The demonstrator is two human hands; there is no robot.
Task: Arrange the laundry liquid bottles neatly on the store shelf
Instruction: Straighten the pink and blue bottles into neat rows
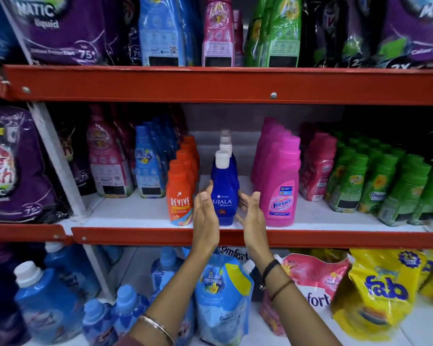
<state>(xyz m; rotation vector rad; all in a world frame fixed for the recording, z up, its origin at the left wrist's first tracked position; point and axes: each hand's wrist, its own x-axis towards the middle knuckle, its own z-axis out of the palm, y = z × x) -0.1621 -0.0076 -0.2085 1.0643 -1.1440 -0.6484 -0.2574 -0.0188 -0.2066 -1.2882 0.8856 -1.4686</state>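
- Blue Ujala bottle [222,196], front of a file of four on the middle shelf [135,216], stands upright between two open palms
- Left hand [205,216] and right hand [251,216]: fingers straight, flanking it, gripping nothing; contact cannot be told
- Judged best: press evenly, label forward
- Counts: four orange Revive bottles [180,196]; about four pink Vanish bottles [281,186]

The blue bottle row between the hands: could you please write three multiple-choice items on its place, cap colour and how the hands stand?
1. The front blue bottle stands between
A. orange bottles and pink bottles
B. green and purple bottles
C. yellow pouches

2. Its cap is
A. red
B. white
C. black

3. The left hand and right hand are
A. fists
B. open, flanking the bottle
C. lifting it overhead

Key: 1 A, neighbours either side; 2 B, pale cap; 3 B, fingers spread, bottle on the shelf.
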